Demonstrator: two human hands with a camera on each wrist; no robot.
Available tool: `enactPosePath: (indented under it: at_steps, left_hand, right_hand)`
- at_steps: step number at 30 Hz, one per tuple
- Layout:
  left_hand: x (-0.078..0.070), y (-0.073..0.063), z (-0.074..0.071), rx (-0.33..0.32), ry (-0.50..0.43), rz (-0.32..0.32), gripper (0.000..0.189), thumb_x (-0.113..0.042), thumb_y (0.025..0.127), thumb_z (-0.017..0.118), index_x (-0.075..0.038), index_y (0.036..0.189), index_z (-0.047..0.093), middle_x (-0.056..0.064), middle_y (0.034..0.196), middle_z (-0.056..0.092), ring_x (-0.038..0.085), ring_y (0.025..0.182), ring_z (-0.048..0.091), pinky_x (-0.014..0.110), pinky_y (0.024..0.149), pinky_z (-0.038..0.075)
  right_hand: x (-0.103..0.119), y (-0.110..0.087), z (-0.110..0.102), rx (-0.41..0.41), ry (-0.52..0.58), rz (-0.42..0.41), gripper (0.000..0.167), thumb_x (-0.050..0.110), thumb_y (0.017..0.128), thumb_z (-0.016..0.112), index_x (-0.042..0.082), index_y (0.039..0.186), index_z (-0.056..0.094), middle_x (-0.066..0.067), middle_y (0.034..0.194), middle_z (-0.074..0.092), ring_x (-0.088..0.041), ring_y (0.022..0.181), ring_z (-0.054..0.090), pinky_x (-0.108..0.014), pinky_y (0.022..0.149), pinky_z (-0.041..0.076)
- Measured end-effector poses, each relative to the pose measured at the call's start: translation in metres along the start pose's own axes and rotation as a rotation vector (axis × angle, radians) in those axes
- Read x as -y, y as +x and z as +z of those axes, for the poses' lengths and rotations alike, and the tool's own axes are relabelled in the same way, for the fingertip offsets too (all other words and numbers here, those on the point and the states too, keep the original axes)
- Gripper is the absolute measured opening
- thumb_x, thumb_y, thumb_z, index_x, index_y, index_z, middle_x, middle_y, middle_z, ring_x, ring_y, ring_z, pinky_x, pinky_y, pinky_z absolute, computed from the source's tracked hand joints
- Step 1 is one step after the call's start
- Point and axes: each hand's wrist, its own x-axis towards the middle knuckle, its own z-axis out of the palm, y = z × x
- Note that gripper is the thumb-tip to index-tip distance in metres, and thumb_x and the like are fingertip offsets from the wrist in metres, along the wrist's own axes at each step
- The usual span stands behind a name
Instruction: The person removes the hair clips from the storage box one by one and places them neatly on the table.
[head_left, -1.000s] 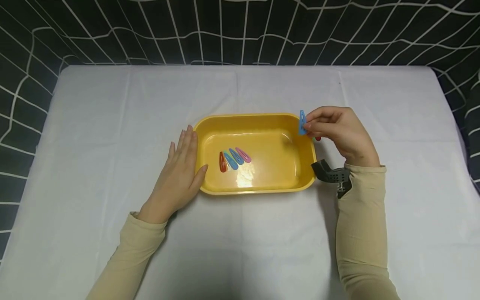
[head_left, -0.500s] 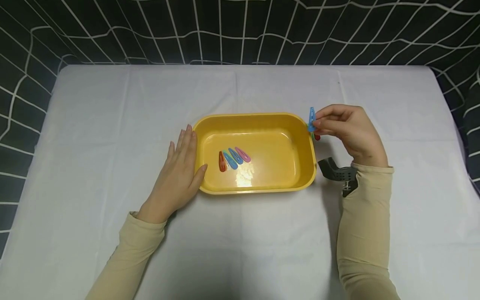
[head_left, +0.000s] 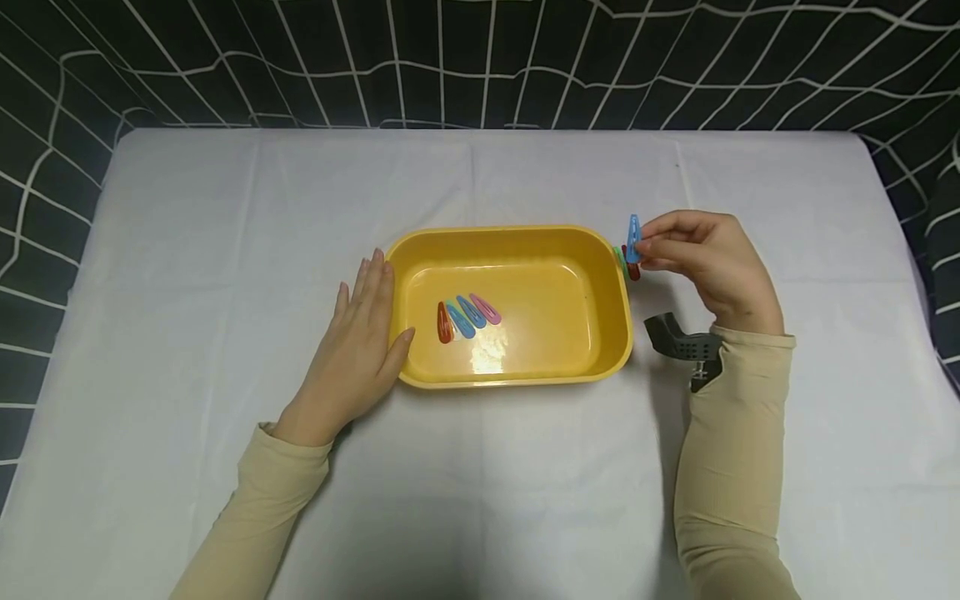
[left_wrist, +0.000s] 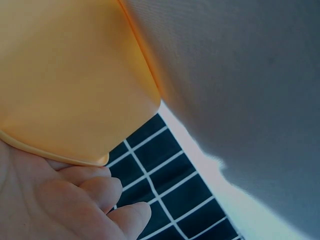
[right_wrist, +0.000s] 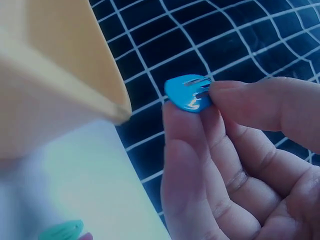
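Observation:
My right hand [head_left: 708, 262] is just off the right end of a yellow plastic tray [head_left: 517, 380]. Between thumb and fingertips it pinches a blue snap hair clip [head_left: 633, 239], seen close up in the right wrist view as a glossy blue hair clip [right_wrist: 187, 95]. Below it, beside the tray's outer wall, lie a green hair clip [head_left: 619, 260] and a dark red hair clip [head_left: 633, 272], partly covered. My left hand [head_left: 348, 358] rests against the tray's left rim with straight fingers, its thumb at the rim.
Inside the tray, toward its left, lie a red hair clip [head_left: 445, 323], blue clips, and a pink hair clip [head_left: 486, 309] in a row. A white cloth [head_left: 247, 217] covers the table. Dark fabric with a white grid [head_left: 465, 67] stands behind the far edge.
My right hand has moved right with the blue hair clip, from over the tray's right rim to just outside it. More of the green and red clips shows. The left hand stays put.

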Motion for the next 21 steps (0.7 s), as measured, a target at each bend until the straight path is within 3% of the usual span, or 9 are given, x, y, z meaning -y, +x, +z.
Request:
enactPosePath:
  at_steps: [21]
  left_hand:
    - [-0.001,0.0,-0.001,0.007,0.0,0.001,0.069,-0.025,0.097,0.044,0.012,0.146,0.011,0.021,0.156,0.002,0.031,0.143,0.002,0.053,0.112,0.007]
  right_hand:
    - [-0.022,0.008,-0.029,-0.101,-0.003,0.092,0.015,-0.007,0.083,0.065,0.004,0.078,0.074,-0.004,0.074,0.07,-0.013,0.065,0.067,-0.022,0.065,0.054]
